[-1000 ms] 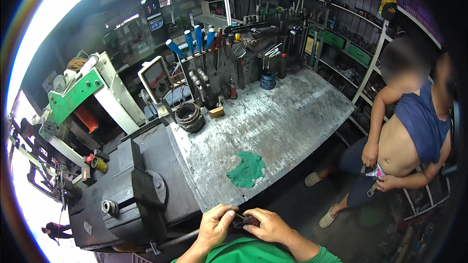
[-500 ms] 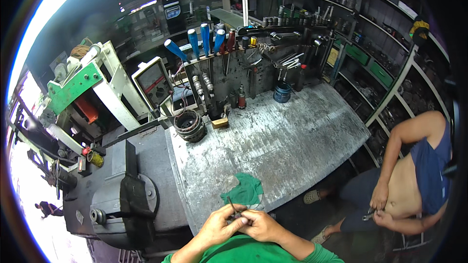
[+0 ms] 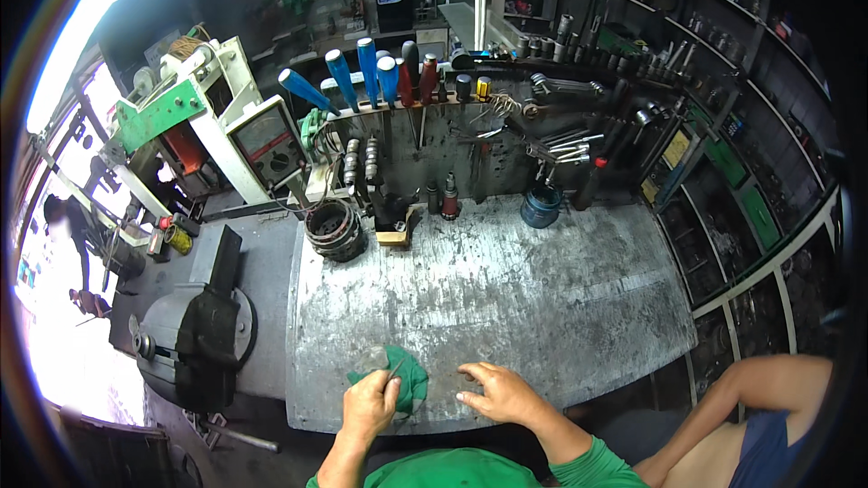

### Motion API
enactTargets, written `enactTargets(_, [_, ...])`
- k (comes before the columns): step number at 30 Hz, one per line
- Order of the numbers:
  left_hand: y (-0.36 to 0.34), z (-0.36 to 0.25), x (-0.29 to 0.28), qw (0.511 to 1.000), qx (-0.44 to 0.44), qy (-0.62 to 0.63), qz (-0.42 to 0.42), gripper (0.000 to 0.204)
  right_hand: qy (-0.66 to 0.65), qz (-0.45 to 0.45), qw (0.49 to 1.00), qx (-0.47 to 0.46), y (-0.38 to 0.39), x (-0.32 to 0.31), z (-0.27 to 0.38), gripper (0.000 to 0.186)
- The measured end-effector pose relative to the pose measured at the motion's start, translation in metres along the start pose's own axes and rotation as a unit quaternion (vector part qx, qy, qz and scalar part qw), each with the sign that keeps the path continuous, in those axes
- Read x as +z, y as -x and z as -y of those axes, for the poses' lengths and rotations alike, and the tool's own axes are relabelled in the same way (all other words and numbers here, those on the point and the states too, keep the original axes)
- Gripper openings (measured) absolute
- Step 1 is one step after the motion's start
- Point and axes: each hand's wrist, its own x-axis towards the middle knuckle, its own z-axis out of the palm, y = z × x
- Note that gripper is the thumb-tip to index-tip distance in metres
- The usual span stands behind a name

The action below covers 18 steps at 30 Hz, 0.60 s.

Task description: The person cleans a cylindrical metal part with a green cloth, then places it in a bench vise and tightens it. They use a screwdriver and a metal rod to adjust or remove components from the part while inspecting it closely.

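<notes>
My left hand (image 3: 371,402) is closed on a thin dark metal piece (image 3: 393,372) that points up and forward, held over the green rag (image 3: 411,384) near the worktable's (image 3: 506,280) front edge. What else is inside that grip is hidden. To the right of the rag, my right hand (image 3: 493,398) is open, fingers curved and apart, just over or on the bare metal top; I cannot tell whether it touches it.
A vise (image 3: 194,334) is at left, beside a white-and-green press (image 3: 158,117). A ring part (image 3: 330,230), blue container (image 3: 541,208) and screwdrivers (image 3: 366,72) line the back. A co-worker's arm (image 3: 741,380) is at lower right; shelving (image 3: 741,199) stands behind.
My hands have moved apart and up onto the table area; the right has released its grip while the left still holds the piece. My view has turned, and the co-worker sits lower in it.
</notes>
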Motion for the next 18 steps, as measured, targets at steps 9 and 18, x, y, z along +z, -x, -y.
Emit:
enactTargets(9, [0.050,-0.028,0.030,0.987,-0.074,-0.048,0.134,0.034,-0.072,0.039,0.996,-0.039,-0.015,-0.005,-0.016,0.049])
enactTargets(18, [0.023,-0.045,0.016,0.953,-0.017,-0.078,0.293,0.031,0.064,0.090,0.988,-0.103,-0.010,0.014,0.006,0.027])
